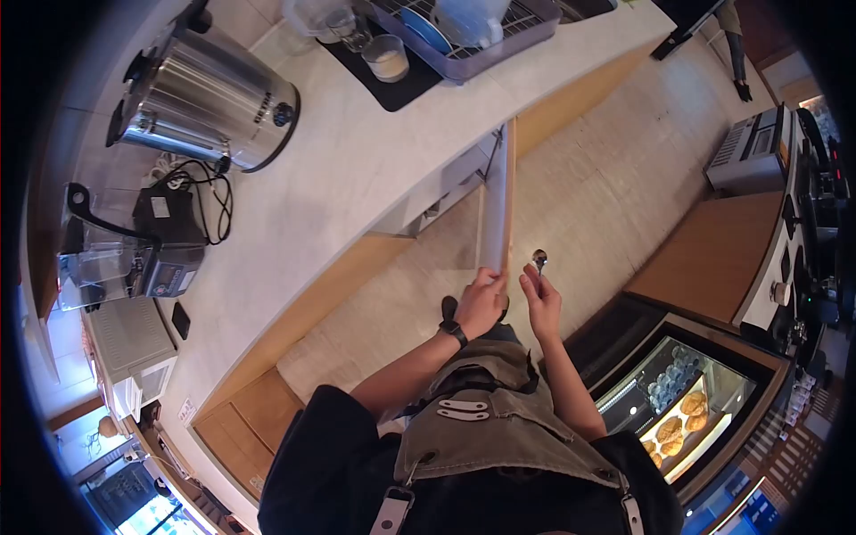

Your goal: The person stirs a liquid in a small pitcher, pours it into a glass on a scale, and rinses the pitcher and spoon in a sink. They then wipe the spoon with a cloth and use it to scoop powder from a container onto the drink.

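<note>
My left hand (480,304), with a black watch on the wrist, is closed on the near end of an open cabinet door (510,192) below the counter. Just right of the door, my right hand (542,306) holds a small metal spoon (539,258), its rounded end pointing away from me. Behind the door, part of the cabinet's inside shows, with metal hinges. The fingertips of my left hand are partly hidden by the door edge.
A steel urn (209,98), a black appliance (165,236) with cables, and a dish rack (526,45) stand on the counter (357,169). An oven (753,152) and a lit pastry display (682,401) are at right. Another person's leg (735,53) shows at the top right.
</note>
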The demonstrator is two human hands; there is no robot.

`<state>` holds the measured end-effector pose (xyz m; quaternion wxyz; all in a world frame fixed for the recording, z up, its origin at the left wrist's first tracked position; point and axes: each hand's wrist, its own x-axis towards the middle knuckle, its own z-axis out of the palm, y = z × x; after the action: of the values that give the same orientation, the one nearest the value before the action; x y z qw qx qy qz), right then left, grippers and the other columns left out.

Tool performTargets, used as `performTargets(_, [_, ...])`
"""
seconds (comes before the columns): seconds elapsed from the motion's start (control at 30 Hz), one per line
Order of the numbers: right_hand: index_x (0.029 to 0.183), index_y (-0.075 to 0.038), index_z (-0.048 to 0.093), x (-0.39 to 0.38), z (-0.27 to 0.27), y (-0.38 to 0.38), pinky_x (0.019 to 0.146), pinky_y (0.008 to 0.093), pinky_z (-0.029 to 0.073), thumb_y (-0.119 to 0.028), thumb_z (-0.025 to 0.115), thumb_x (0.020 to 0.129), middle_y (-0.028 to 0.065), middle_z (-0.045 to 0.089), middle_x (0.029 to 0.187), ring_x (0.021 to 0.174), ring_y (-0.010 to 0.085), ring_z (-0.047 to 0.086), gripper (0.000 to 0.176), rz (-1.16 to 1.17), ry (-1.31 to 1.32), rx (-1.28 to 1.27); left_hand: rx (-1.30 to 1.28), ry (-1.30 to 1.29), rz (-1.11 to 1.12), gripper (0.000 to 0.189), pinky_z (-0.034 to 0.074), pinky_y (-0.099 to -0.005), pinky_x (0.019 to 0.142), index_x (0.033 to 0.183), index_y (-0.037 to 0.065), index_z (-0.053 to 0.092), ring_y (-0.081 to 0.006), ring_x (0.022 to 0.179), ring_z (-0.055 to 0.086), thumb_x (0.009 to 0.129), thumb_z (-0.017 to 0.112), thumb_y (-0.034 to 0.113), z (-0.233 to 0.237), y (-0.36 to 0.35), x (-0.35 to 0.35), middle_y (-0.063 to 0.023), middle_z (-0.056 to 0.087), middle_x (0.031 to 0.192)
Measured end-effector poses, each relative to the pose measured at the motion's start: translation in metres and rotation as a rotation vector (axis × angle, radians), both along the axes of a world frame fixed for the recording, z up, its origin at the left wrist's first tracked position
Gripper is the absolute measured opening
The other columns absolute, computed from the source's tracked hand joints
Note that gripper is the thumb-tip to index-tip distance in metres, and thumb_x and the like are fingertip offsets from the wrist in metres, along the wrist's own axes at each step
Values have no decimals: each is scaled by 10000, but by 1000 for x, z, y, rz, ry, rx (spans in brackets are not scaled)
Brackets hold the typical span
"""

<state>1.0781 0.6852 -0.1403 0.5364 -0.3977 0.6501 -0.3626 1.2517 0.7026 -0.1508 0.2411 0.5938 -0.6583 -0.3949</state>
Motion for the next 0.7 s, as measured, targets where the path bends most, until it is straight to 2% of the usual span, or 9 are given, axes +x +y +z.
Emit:
performTargets(0.1, [1386, 69, 641, -48, -26, 6, 1037, 302, 504, -212, 746, 1008, 122, 728, 1280, 1160, 153, 668, 483, 45, 277, -46, -89, 224, -98, 604, 555, -472, 930, 1436, 95, 599, -418, 1013, 666, 849, 559, -42, -44, -5, -58, -181, 570, 1225])
performTargets(0.2, [1356, 46, 682, -106, -49, -14, 1023, 303, 507, -96, 729, 1005, 97, 744, 1238, 1122, 124, 660, 381, -118, 241, -189, 44, 581, -150, 620, 550, -372, 927, 1424, 100, 624, -311, 1021, 659, 842, 554, -103, -90, -32, -95, -149, 594, 1279])
performTargets(0.3, [1314, 35, 714, -139, -47, -42, 986, 287, 522, -74, 746, 987, 72, 768, 1147, 1062, 102, 676, 346, -141, 350, -300, 160, 643, -61, 579, 546, -330, 925, 1413, 93, 631, -251, 1003, 655, 863, 580, -81, -215, -60, -101, -128, 643, 1272])
performTargets(0.37, [1295, 34, 723, -160, -57, -53, 984, 273, 515, -63, 738, 989, 68, 763, 1159, 1061, 103, 676, 321, -130, 357, -337, 213, 542, 38, 517, 549, -340, 947, 1374, 65, 646, -241, 1039, 674, 872, 611, -54, -342, -90, -88, -130, 695, 1262])
performTargets(0.43, [1277, 33, 725, -174, -78, -58, 979, 258, 504, -47, 728, 991, 70, 755, 1182, 1062, 106, 669, 297, -169, 375, -491, 161, 372, 209, 471, 545, -407, 977, 1306, 32, 660, -315, 1101, 684, 845, 592, -36, -386, -128, -54, -190, 714, 1227])
performTargets(0.5, [1272, 31, 719, -188, -105, -59, 997, 285, 512, -58, 741, 979, 91, 743, 1222, 1102, 146, 671, 307, -235, 347, -546, 23, 225, 367, 473, 497, -444, 1065, 1309, 16, 637, -353, 1183, 647, 836, 629, 2, -478, -175, -23, -204, 689, 1267])
performTargets(0.57, [1276, 33, 716, -197, -125, -61, 1015, 300, 519, -67, 739, 981, 118, 732, 1259, 1141, 164, 665, 312, -279, 407, -671, 54, 37, 492, 562, 422, -469, 1158, 1371, 4, 568, -394, 1313, 560, 825, 682, 71, -503, -226, 8, -226, 611, 1397])
performTargets(0.63, [1305, 36, 701, -208, -140, -63, 1026, 301, 520, -78, 724, 995, 144, 721, 1283, 1172, 175, 656, 331, -279, 371, -784, 16, -17, 649, 719, 371, -510, 1199, 1454, 12, 488, -450, 1400, 463, 796, 745, 146, -542, -278, 28, -230, 499, 1523])
performTargets(0.7, [1326, 36, 688, -209, -146, -65, 1033, 301, 522, -98, 711, 1008, 156, 716, 1297, 1164, 180, 668, 346, -336, 426, -855, -43, -178, 735, 819, 357, -547, 1202, 1506, 20, 442, -476, 1434, 419, 790, 786, 219, -553, -312, 36, -227, 440, 1577])
